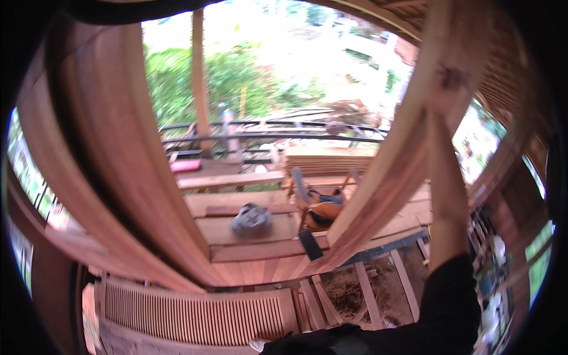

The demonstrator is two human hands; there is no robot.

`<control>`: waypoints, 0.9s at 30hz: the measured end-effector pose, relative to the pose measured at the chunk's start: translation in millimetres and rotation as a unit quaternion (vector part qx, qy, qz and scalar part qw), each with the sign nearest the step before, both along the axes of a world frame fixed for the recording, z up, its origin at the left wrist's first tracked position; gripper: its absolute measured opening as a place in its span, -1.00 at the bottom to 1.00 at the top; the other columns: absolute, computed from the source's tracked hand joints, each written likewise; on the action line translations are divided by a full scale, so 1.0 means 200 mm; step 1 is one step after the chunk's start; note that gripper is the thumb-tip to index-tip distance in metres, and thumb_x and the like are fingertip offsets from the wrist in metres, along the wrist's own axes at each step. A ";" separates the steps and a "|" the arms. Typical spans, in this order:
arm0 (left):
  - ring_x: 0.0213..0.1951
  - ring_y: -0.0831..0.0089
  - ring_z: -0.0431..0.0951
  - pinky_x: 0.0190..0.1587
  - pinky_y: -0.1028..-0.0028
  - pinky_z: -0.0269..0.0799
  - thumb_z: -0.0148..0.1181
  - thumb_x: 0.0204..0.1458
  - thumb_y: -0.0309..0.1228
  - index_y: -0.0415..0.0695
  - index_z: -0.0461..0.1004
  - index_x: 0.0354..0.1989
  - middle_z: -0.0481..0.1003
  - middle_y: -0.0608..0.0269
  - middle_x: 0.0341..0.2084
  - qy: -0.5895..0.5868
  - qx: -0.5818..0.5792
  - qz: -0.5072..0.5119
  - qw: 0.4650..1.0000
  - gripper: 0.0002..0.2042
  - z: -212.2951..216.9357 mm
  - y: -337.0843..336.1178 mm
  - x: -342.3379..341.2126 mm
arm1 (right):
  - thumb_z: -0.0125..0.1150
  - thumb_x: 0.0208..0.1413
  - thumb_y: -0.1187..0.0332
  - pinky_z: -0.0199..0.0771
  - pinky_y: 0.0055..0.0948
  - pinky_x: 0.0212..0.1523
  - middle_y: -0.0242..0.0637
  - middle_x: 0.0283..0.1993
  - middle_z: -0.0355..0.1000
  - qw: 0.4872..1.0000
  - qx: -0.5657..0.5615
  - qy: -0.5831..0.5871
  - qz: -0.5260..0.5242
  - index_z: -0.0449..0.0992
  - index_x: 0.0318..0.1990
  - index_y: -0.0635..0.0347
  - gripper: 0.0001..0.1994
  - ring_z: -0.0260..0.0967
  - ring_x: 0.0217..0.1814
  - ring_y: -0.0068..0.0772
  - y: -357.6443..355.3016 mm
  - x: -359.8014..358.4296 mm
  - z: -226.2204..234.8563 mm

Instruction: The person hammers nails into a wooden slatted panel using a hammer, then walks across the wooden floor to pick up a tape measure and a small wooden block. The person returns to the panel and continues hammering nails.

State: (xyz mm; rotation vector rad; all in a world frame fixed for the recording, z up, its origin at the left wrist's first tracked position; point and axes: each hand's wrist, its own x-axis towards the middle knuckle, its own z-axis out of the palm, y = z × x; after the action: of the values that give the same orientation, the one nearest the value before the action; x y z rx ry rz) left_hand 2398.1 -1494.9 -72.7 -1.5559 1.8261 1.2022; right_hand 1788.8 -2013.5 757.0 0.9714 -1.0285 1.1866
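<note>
My right arm [448, 195], in a black sleeve, stretches up on the right side. At its end my right hand [439, 97] lies against a thick upright wooden beam [378, 186], high up; its fingers are smeared by motion. A dark patch shows beside the hand, too blurred to name. The beam rises from a plank base [266, 271], opposite a wide reddish wooden panel [112, 118] on the left. A dark flat rectangular object [310, 245] lies at the base's far edge, near the beam's foot. My left hand is out of the picture.
Beyond the base are a grey plastic bag [251, 220], an orange and black item [323, 214] and a stack of boards [328, 161]. Below lies a slatted wooden panel [195, 316] beside loose wood strips [368, 290]. A dark railing [272, 139] runs farther back.
</note>
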 end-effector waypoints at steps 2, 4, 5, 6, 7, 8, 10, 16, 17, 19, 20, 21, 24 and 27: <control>0.15 0.28 0.49 -0.03 0.12 0.48 -0.19 0.27 -0.36 -0.04 0.40 0.11 0.46 0.20 0.15 -0.007 0.014 0.055 0.998 -0.69 0.02 -0.22 0.02 | 0.15 0.19 0.03 0.30 -0.11 0.32 0.10 0.23 0.39 0.998 -0.051 -0.002 0.036 0.58 0.08 0.14 -0.55 0.26 0.36 0.09 -0.02 0.01 -0.02; 0.16 0.28 0.49 -0.02 0.12 0.48 -0.17 0.26 -0.35 -0.03 0.40 0.11 0.45 0.21 0.16 -0.006 0.015 0.095 0.995 -0.69 0.05 -0.40 0.01 | 0.18 0.16 0.02 0.26 -0.11 0.37 0.13 0.34 0.28 0.989 -0.049 -0.060 0.129 0.52 0.18 0.21 -0.46 0.19 0.43 0.11 -0.05 0.01 -0.04; 0.16 0.28 0.48 -0.01 0.12 0.48 -0.16 0.26 -0.34 -0.02 0.40 0.11 0.45 0.21 0.16 -0.004 0.017 0.117 0.993 -0.69 0.08 -0.47 0.01 | 0.19 0.14 0.03 0.29 -0.09 0.34 0.15 0.37 0.24 0.986 -0.038 -0.069 0.146 0.48 0.20 0.26 -0.42 0.21 0.40 0.15 -0.06 0.01 -0.06; 0.16 0.29 0.48 -0.01 0.12 0.48 -0.15 0.26 -0.34 -0.01 0.40 0.11 0.45 0.22 0.16 0.001 0.017 0.138 0.990 -0.69 0.11 -0.53 0.01 | 0.21 0.12 0.04 0.33 -0.08 0.32 0.16 0.39 0.20 0.983 -0.027 -0.078 0.164 0.45 0.23 0.30 -0.39 0.23 0.38 0.18 -0.06 0.01 -0.07; 0.17 0.29 0.48 -0.01 0.12 0.48 -0.15 0.26 -0.34 0.00 0.40 0.12 0.44 0.22 0.16 0.004 0.017 0.154 0.988 -0.69 0.13 -0.58 0.01 | 0.21 0.13 0.03 0.30 -0.10 0.34 0.15 0.40 0.20 0.982 -0.021 -0.091 0.163 0.44 0.24 0.32 -0.37 0.21 0.40 0.16 -0.07 0.01 -0.09; 0.17 0.29 0.47 0.00 0.12 0.48 -0.14 0.25 -0.33 0.01 0.40 0.12 0.44 0.23 0.17 0.008 0.017 0.168 0.986 -0.69 0.16 -0.61 0.00 | 0.22 0.14 0.02 0.27 -0.13 0.36 0.14 0.40 0.20 0.981 -0.014 -0.102 0.163 0.43 0.25 0.33 -0.36 0.19 0.42 0.13 -0.06 0.01 -0.10; 0.18 0.29 0.46 0.01 0.11 0.47 -0.12 0.25 -0.32 0.03 0.40 0.12 0.44 0.24 0.17 0.012 0.020 0.186 0.982 -0.69 0.20 -0.67 -0.01 | 0.23 0.16 0.01 0.25 -0.16 0.37 0.14 0.40 0.21 0.983 -0.003 -0.110 0.146 0.41 0.27 0.37 -0.34 0.18 0.43 0.10 -0.04 0.01 -0.11; 0.20 0.30 0.44 0.03 0.11 0.47 -0.07 0.23 -0.30 0.08 0.41 0.12 0.42 0.27 0.18 0.010 0.027 0.197 0.980 -0.69 0.26 -0.72 -0.01 | 0.23 0.13 0.03 0.19 -0.09 0.40 0.21 0.37 0.20 0.981 0.017 -0.097 0.169 0.37 0.23 0.48 -0.31 0.15 0.42 0.18 -0.01 0.03 -0.11; 0.20 0.30 0.44 0.04 0.11 0.47 -0.06 0.23 -0.30 0.09 0.41 0.12 0.42 0.28 0.18 0.007 0.028 0.192 0.981 -0.69 0.26 -0.71 -0.01 | 0.23 0.14 0.04 0.20 -0.09 0.40 0.21 0.36 0.21 0.983 0.014 -0.090 0.161 0.38 0.22 0.48 -0.32 0.16 0.41 0.18 -0.01 0.03 -0.11; 0.21 0.30 0.43 0.04 0.11 0.47 -0.04 0.23 -0.29 0.11 0.41 0.13 0.41 0.29 0.19 0.002 0.028 0.186 0.982 -0.69 0.25 -0.68 -0.01 | 0.22 0.16 0.06 0.21 -0.09 0.39 0.21 0.35 0.23 0.985 0.022 -0.084 0.146 0.39 0.21 0.49 -0.35 0.17 0.40 0.18 -0.01 0.03 -0.11; 0.22 0.30 0.43 0.05 0.11 0.47 -0.03 0.22 -0.28 0.12 0.41 0.13 0.41 0.30 0.19 0.002 0.030 0.185 0.982 -0.69 0.25 -0.66 0.00 | 0.22 0.17 0.07 0.21 -0.09 0.39 0.21 0.34 0.24 0.986 0.033 -0.085 0.141 0.39 0.20 0.49 -0.37 0.18 0.39 0.18 -0.01 0.02 -0.12; 0.22 0.30 0.42 0.05 0.10 0.47 -0.02 0.22 -0.28 0.13 0.42 0.13 0.41 0.30 0.19 -0.002 0.028 0.178 0.984 -0.69 0.25 -0.64 0.00 | 0.21 0.18 0.08 0.22 -0.10 0.39 0.21 0.33 0.25 0.984 0.042 -0.092 0.143 0.39 0.19 0.49 -0.38 0.18 0.39 0.18 0.00 0.03 -0.12; 0.23 0.31 0.41 0.07 0.10 0.47 0.00 0.21 -0.27 0.15 0.42 0.13 0.40 0.32 0.20 -0.008 0.028 0.169 0.985 -0.69 0.23 -0.56 0.02 | 0.18 0.22 0.08 0.23 -0.09 0.38 0.21 0.30 0.28 0.989 0.028 -0.068 0.131 0.40 0.18 0.49 -0.41 0.20 0.37 0.18 0.01 0.04 -0.13; 0.24 0.31 0.40 0.08 0.10 0.47 0.03 0.21 -0.26 0.18 0.42 0.13 0.39 0.34 0.20 -0.016 0.031 0.150 0.988 -0.68 0.21 -0.48 0.04 | 0.15 0.24 0.06 0.23 -0.09 0.38 0.19 0.29 0.30 0.985 0.042 -0.071 0.151 0.42 0.17 0.48 -0.42 0.22 0.35 0.16 0.02 0.04 -0.13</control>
State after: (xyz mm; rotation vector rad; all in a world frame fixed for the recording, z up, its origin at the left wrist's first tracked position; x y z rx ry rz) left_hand 2405.5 -1591.5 -30.6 -1.8517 1.5570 1.3420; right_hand 1797.4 -2008.6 730.2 1.1506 -1.0751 1.4883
